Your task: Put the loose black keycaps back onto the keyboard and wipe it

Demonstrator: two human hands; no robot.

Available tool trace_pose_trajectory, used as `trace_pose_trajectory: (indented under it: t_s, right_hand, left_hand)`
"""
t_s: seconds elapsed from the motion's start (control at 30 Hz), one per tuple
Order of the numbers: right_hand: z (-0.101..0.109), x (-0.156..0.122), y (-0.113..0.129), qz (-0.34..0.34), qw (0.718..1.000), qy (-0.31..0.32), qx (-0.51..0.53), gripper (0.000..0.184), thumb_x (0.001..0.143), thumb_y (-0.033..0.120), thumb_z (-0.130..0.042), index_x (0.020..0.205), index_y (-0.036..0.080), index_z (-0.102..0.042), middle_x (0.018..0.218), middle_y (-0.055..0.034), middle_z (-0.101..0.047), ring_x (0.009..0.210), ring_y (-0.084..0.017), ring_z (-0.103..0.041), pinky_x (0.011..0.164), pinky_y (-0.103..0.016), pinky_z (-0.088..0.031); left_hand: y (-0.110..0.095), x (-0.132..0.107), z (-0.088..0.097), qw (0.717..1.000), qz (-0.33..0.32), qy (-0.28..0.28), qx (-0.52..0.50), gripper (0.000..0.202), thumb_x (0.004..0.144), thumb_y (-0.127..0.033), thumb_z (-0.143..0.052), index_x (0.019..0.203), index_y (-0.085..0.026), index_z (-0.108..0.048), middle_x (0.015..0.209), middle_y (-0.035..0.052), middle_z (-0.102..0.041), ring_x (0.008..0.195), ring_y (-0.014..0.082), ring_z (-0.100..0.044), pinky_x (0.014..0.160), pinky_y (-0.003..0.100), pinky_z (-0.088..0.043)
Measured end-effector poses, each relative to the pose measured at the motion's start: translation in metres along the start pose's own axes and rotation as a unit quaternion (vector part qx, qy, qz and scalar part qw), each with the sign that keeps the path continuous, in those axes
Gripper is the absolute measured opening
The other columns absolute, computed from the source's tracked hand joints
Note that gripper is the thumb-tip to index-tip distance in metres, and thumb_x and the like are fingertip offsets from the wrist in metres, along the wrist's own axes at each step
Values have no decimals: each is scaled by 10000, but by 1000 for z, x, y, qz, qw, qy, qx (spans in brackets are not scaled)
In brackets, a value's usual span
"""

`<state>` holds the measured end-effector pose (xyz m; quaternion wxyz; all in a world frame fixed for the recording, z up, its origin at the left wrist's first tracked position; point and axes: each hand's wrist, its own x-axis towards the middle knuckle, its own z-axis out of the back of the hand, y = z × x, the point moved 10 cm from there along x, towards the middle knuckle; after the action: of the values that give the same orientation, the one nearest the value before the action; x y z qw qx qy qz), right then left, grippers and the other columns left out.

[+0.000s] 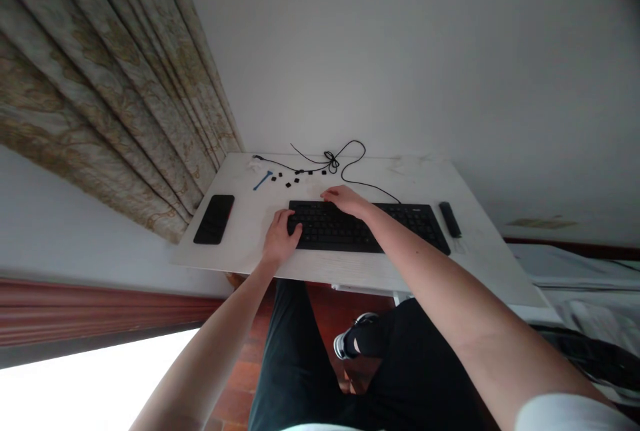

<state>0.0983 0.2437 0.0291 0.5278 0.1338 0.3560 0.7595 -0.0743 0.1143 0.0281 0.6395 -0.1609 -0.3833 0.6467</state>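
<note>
The person's left hand [281,238] rests at the lower left end of a black computer keyboard [340,226], fingers lightly curved over the keys. It is part open and grips nothing. The right hand [346,201] lies flatter and more open across the keyboard's upper edge, also gripping nothing. Its fingertips are draped toward the desk beyond, and their exact contact cannot be confirmed from this position.

The keyboard sits near the front of a white desk [410,178], slightly askew in view. Its key legends are too small to read, and the hands and right forearm cover part of it. A black cable [363,174] runs from its upper edge, loops and knots at top centre, then trails left to a small white item [257,163], whose nature cannot be determined.

Small black square pieces [295,178] lie scattered below the cable, beside a blue stick-like tool [263,180]. A black smartphone [214,219] lies face up at the desk's left end. A dark oblong object [450,219], possibly a remote, lies right of the keyboard, not touching it. A patterned curtain [100,98] hangs at upper left.
</note>
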Motion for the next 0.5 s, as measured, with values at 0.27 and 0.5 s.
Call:
trace_pose_trajectory:
  t_s: [0.27,0.5]
  right_hand:
    - [78,-89,-54,29,958,-252,-137,332,977,364,-454,923,159,-709,944,-125,-724,893,-243,-633,824,-328,-433]
    - [93,-184,-111,14,868,-427,-251,366,989,392,-425,926,156,-698,991,-142,-709,938,-279,-586,854,-402,-380]
  left_hand:
    - [-4,0,-2,999,-30,-5,25,343,908,-275,-565,1248,-226,-556,1314,97,-566,1275,241,-532,1131,431,-419]
    - [-21,-5,-10,988,-103,3,112,420,942,-369,-534,1321,-188,-555,1409,136,-549,1336,278,-490,1151,478,-385]
